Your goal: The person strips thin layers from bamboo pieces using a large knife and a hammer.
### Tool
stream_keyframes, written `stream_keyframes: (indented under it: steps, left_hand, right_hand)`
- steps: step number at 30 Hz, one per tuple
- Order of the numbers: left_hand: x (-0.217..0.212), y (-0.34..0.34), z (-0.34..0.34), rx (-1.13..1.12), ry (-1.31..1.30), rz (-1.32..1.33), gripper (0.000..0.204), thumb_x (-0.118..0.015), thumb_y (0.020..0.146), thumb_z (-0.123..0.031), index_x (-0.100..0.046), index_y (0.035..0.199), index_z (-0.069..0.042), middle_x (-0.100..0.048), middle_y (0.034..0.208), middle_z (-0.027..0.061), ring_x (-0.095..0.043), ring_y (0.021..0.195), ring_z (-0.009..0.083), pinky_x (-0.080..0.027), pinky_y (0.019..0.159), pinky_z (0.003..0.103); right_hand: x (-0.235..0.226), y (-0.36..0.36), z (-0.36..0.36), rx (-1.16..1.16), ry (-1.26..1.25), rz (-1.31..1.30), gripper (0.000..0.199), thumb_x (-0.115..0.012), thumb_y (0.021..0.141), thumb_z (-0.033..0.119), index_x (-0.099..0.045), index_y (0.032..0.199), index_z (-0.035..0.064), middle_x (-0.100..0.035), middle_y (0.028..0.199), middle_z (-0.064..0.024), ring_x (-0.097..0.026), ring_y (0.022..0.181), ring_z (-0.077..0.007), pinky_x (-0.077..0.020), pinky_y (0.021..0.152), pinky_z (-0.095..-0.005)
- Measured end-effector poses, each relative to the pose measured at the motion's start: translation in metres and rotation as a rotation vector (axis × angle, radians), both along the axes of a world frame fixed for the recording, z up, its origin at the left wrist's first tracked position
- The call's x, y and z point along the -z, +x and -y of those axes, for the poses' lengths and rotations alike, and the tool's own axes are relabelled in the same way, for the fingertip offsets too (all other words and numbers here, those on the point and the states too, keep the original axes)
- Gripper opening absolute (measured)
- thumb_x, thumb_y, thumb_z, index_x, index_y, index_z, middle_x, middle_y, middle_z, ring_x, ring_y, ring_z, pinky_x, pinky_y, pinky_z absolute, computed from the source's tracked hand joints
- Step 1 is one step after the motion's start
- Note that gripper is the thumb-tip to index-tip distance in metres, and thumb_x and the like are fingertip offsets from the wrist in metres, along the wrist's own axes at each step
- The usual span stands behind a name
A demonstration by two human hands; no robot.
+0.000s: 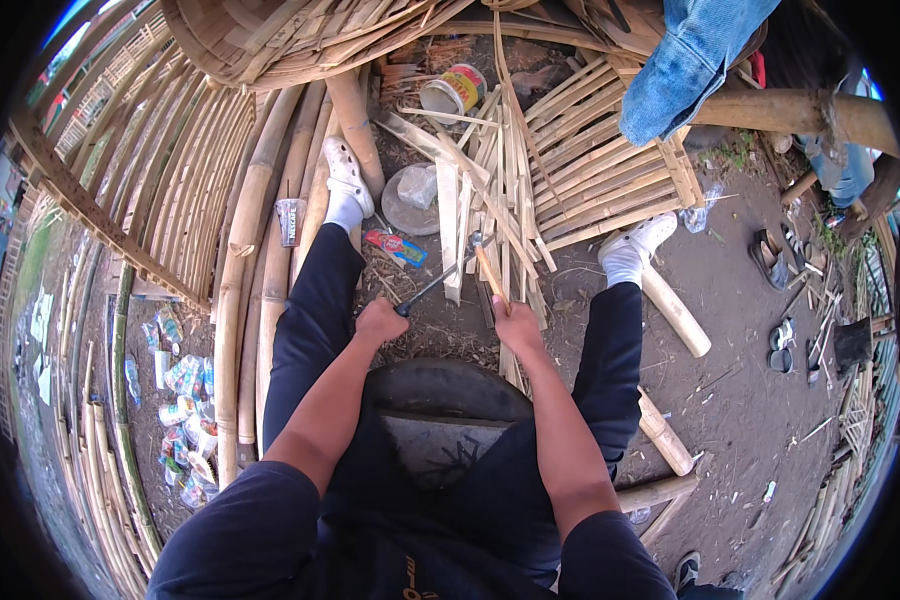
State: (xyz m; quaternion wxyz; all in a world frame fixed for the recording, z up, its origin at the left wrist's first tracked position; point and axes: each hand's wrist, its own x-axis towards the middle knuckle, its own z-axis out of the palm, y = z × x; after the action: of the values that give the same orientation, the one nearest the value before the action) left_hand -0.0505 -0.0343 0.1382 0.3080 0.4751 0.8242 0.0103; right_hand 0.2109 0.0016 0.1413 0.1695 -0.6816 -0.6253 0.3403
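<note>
My left hand [378, 321] is closed around a thin dark rod-like tool [432, 288] with a black grip. Its shaft slants up and right, toward the upper end of what my right hand holds. In my right hand [518, 327], fingers wrapped, is a wooden-handled tool [489, 271] that tilts up and left. A small metallic part shows at its top; whether it belongs to this tool or the other I cannot tell. Both hands are above the ground between my knees. Just beyond them lies a loose pile of split bamboo strips [462, 205].
A slatted bamboo panel [610, 165] lies beyond the strips. Thick bamboo poles [260, 230] run along my left, beside a plastic cup [290, 222]. Farther off are a white bucket [454, 90], a stone [417, 186] and a red-blue packet [396, 247]. Denim cloth [685, 75] hangs upper right.
</note>
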Motion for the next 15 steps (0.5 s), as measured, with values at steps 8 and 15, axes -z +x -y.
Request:
stream_keyframes:
  steps: [8,15]
  left_hand:
    - [0.011,-0.010,0.013,0.002,0.054,-0.011,0.040,-0.063,0.074,-0.030,-0.071,0.099,0.001,-0.068,0.104,0.0235,-0.065,0.102,0.0346,-0.051,0.090,0.041]
    - [0.013,-0.003,0.007,-0.012,0.021,0.028,0.042,-0.065,0.072,-0.028,-0.069,0.098,0.005,-0.067,0.104,0.0263,-0.065,0.103,0.0358,-0.051,0.091,0.042]
  right_hand:
    - [-0.089,-0.012,-0.003,0.084,0.417,-0.303,0.042,-0.055,0.095,0.033,-0.063,0.082,-0.0056,-0.060,0.072,-0.0310,-0.063,0.074,-0.0467,-0.0517,0.068,-0.0487]
    - [0.057,0.040,0.012,-0.305,-0.176,0.363,0.043,-0.050,0.095,0.038,-0.067,0.096,-0.0017,-0.065,0.097,-0.0277,-0.064,0.094,-0.0411,-0.0505,0.084,-0.0483]
